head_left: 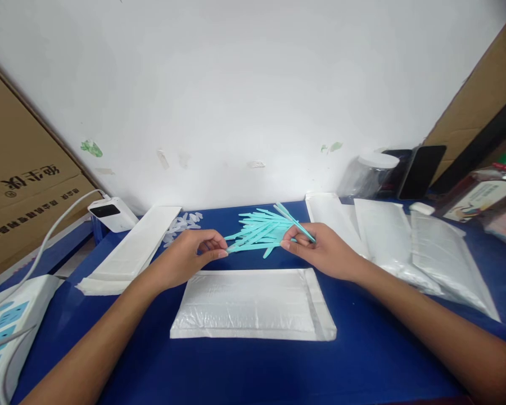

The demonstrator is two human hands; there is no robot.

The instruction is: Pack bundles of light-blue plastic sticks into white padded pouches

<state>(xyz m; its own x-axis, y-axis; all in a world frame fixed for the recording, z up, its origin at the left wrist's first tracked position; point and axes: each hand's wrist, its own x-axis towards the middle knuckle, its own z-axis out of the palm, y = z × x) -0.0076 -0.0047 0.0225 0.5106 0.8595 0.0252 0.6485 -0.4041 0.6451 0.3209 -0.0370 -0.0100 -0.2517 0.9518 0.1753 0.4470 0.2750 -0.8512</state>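
A loose pile of slim turquoise eyebrow razors [259, 225] lies on the blue table between my hands. At the pile's left, my left hand [198, 253] is closed, its thumb and fingertips pinching the end of one razor [253, 246]. That razor stretches across toward my right hand [320, 247], whose thumb tip is at its other end. My right hand is closed too, with another razor [293, 217] slanting up and left out of its fingers. In front of both hands a white padded mailer [248, 306] lies flat, its flap strip on the right. My right palm is hidden.
Small translucent caps [181, 225] lie behind my left hand, near stacked white mailers [129, 247]. More mailers, some bulging [442, 256], lie at right. A clear jar [369, 174], a phone [421, 171] and a bottle [480, 191] stand behind. A power strip [17, 320] and white device [113, 214] are left.
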